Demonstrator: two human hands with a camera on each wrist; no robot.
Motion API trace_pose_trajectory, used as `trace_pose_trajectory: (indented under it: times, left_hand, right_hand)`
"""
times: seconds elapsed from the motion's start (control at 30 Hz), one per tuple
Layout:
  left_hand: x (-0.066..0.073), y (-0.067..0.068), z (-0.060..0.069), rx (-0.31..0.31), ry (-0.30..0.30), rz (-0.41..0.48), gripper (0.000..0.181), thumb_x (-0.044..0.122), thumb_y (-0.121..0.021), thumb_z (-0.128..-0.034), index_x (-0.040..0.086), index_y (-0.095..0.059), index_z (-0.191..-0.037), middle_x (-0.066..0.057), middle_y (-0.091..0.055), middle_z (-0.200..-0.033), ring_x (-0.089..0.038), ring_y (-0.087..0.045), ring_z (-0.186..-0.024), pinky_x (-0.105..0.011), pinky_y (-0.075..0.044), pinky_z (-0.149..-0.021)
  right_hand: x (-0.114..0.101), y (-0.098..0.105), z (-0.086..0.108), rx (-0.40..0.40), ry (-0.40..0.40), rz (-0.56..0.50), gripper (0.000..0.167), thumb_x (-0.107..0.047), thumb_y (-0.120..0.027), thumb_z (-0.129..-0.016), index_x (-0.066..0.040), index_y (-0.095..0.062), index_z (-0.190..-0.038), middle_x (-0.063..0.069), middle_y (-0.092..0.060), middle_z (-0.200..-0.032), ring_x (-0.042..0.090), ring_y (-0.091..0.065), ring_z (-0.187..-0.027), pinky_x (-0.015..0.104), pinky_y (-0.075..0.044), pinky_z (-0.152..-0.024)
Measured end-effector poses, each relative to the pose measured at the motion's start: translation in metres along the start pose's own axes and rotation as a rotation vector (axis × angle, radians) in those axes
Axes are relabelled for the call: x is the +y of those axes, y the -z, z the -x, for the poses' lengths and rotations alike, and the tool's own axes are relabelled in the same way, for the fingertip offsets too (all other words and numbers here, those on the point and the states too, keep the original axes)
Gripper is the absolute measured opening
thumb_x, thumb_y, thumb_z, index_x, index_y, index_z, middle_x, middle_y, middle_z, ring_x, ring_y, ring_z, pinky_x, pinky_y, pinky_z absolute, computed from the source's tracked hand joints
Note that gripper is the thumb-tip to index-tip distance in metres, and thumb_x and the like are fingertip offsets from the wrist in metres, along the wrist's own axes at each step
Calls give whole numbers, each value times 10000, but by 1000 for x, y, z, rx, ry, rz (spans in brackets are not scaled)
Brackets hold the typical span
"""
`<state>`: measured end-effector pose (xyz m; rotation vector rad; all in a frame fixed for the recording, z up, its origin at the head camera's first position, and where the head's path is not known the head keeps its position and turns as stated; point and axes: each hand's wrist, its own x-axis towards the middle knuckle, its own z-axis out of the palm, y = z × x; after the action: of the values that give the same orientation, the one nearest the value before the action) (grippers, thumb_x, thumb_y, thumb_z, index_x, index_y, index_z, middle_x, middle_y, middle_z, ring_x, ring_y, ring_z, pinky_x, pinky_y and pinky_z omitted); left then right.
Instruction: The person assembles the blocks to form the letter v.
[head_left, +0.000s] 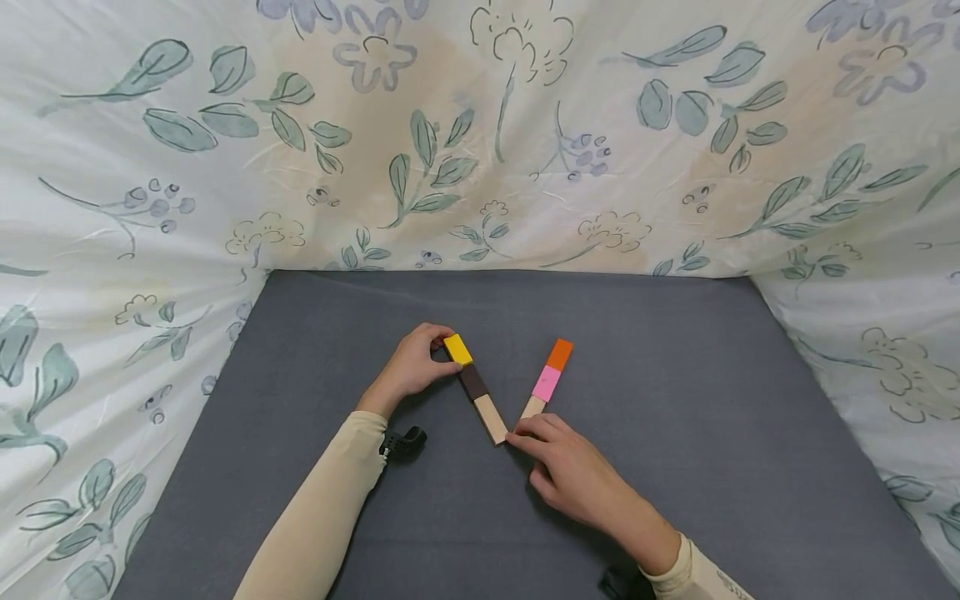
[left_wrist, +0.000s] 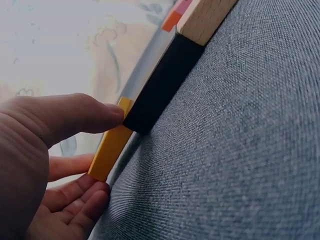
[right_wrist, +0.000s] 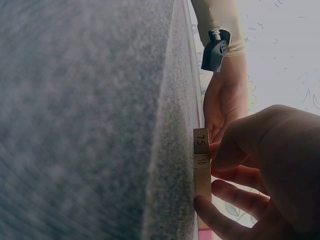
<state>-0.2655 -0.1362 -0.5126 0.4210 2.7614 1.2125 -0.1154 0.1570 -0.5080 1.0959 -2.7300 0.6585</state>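
Two rows of blocks form a V on the dark grey cloth (head_left: 675, 417). The left row has a yellow block (head_left: 458, 350), a dark brown block (head_left: 473, 382) and a plain wooden block (head_left: 491, 420). My left hand (head_left: 408, 367) pinches the yellow block, thumb near its brown neighbour. An orange block (head_left: 559, 354), a pink block (head_left: 546, 384) and a second plain wooden block (head_left: 532, 407) make the right row. My right hand (head_left: 573, 471) touches the wooden blocks where the rows meet, partly covering the second. Its thumb stays apart. In the right wrist view, their ends read 75 and 50.
A floral curtain (head_left: 525, 167) hangs behind the cloth and along both sides. A black strap (head_left: 405, 443) is on the left wrist, and a dark device (head_left: 624, 582) sits under the right wrist.
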Motion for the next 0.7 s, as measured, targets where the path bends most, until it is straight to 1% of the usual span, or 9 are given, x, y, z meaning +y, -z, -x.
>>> trace_pose_trajectory:
  times: [0.33, 0.7]
  left_hand:
    - [0, 1, 0, -4, 8, -4, 580, 203, -885, -925, 17, -661, -1427, -155, -614, -1353, -326, -571, -1147, -487, -495, -1029]
    - [-1, 0, 2, -13, 9, 3, 576, 204, -884, -928, 15, -661, -1425, -160, -614, -1348, -327, -570, -1143, -490, -493, -1028]
  right_hand:
    - [-1, 0, -1, 13, 13, -7, 496, 54, -681, -829, -77, -784, -1297, 6, -659, -1291, 196, -578, -1242, 404, -553, -1006]
    - [-1, -1, 0, 12, 5, -3, 488, 48, -696, -833, -83, -786, -1295, -1, -659, -1288, 189, -581, -1238, 403, -555, -1007]
